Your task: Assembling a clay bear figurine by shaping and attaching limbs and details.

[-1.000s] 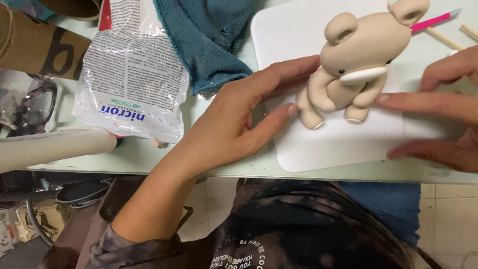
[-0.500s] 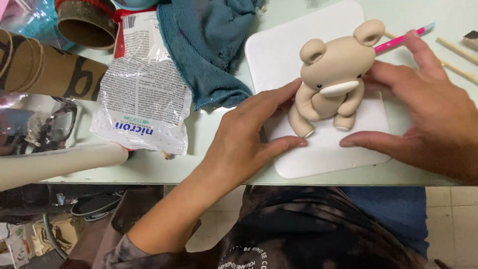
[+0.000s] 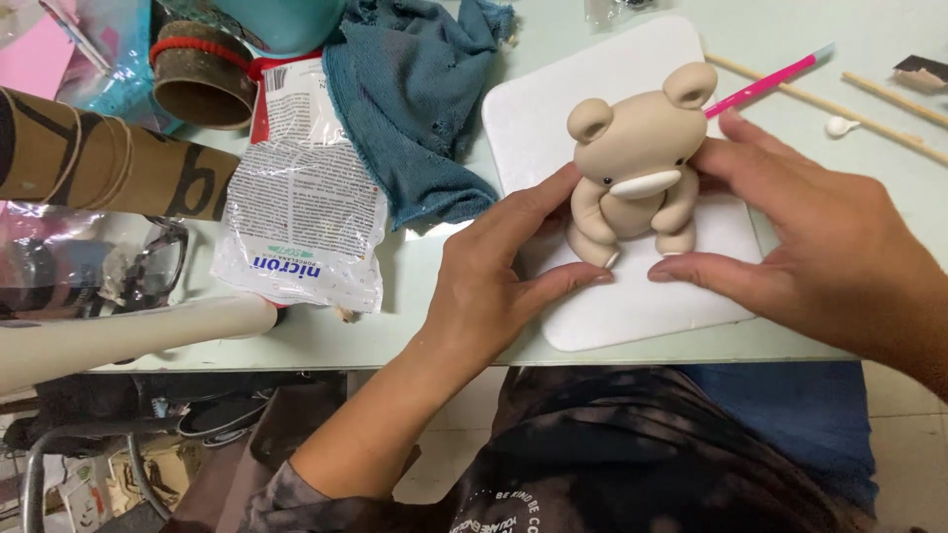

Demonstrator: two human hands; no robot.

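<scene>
Between both hands (image 3: 494, 286), smooth clay bear (image 3: 637, 163)

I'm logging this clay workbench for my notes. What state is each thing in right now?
Clay bear: upright on the white board.
Left hand: open, fingers at the bear's side.
Right hand: open, cupping the bear's other side.
Plastic clay bag: flat, crumpled.
Teal cloth: bunched up.
Pink tool: lying on the table.
Cardboard tube: on its side.
</scene>
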